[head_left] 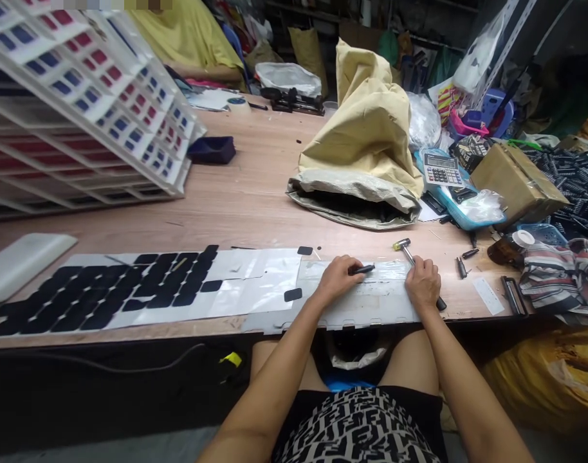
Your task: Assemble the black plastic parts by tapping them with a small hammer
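My left hand is closed round a small black cylindrical piece, whose end points to the right. Beneath it a clear plastic-covered pad lies along the table's front edge. My right hand grips a small hammer by its handle, with the yellow-tipped head pointing away from me. Left of my hands, a white sheet carries rows of black rounded pads. A loose black pad lies near the sheet's right end.
A large cream sack lies open toward me at the middle back. White plastic crates stand at the left. On the right are a calculator on a blue tray, a cardboard box, a brown jar and several black pieces.
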